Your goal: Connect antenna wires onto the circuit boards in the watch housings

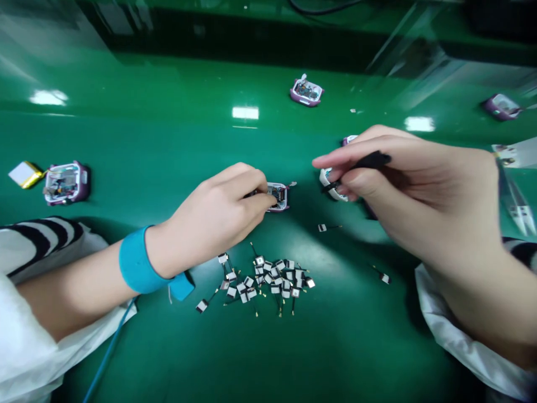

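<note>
My left hand (235, 201), with a teal strap on its wrist, has its fingers closed over a small purple-edged smartwatch case (277, 197). The case lies open with its electronics showing; the fingers cover its left part. My right hand (423, 190) pinches slim black tweezers (371, 161) between thumb and fingers, to the right of that case. By the tweezers' lower end is a white curved part (333, 184), partly behind the fingers; I cannot tell if it is touched. Below my left hand lies a pile of small square modules with short black cables (274, 274).
Another open purple case (66, 183) sits at left, joined to a silver-yellow battery (26, 174). More cases lie at the back (307, 92) and far right (502, 106). Loose modules (322, 228) lie near my right hand. A blue cord (109, 350) runs below my left arm.
</note>
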